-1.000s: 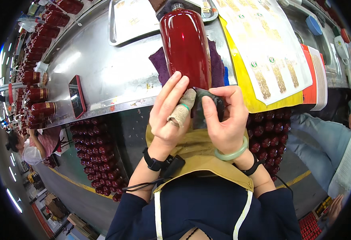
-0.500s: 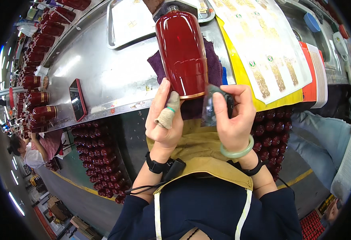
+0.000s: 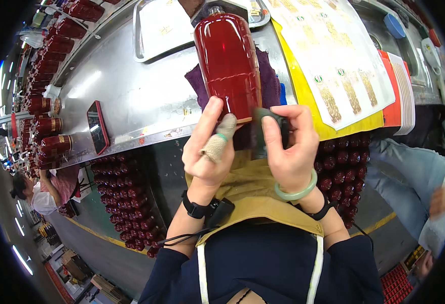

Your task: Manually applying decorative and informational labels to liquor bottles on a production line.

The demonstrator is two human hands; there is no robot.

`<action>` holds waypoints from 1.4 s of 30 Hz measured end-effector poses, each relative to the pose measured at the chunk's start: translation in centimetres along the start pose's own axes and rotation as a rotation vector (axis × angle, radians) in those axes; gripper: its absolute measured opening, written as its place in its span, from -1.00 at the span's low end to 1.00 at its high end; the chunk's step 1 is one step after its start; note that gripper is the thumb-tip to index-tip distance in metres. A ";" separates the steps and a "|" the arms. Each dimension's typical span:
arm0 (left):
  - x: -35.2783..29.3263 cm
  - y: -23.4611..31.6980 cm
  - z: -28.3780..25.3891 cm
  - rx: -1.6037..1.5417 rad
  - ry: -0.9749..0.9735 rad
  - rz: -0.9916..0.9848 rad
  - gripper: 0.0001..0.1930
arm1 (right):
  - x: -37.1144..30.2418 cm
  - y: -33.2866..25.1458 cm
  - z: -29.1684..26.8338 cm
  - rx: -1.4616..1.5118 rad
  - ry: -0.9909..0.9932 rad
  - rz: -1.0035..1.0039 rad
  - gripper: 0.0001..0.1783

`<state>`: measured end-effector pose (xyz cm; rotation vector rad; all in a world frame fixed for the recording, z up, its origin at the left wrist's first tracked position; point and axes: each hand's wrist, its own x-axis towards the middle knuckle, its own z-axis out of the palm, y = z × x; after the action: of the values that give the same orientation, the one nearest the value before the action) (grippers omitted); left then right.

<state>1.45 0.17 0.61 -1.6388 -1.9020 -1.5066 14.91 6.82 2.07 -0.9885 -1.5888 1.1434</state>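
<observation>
Red bottle [image 3: 226,63] lies over purple cloth [image 3: 269,78] before both hands [image 3: 207,161].

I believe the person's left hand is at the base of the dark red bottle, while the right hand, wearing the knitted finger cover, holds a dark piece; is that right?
Not quite: the head view shows the knitted finger cover on the left hand, at the base of the dark red bottle; the right hand does hold the dark piece.

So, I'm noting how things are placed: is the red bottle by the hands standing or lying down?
Lying down: the bottle stretches lengthwise over the purple cloth, neck pointing away and base beside the left hand.
</observation>
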 end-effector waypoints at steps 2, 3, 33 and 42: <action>-1.4 -0.2 0.0 -0.052 0.067 -0.209 -0.57 | 0.4 -0.2 -0.7 -0.044 0.012 0.095 -0.81; -1.6 -0.4 0.1 -0.054 0.063 -0.210 -0.57 | 0.7 -0.1 -1.1 -0.097 0.015 0.104 -0.82; 0.8 -0.2 -0.8 0.067 -0.025 -0.203 -0.17 | 3.6 -0.8 -3.7 -0.251 -0.019 0.062 -0.85; 3.7 -1.3 -1.6 -0.003 -0.215 -0.076 -0.13 | 9.2 0.5 -7.8 -0.083 -0.246 0.002 -0.85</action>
<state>-1.60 1.38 3.26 -1.8144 -2.0944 -1.4100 20.05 17.37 4.80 -0.9311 -1.8432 1.2464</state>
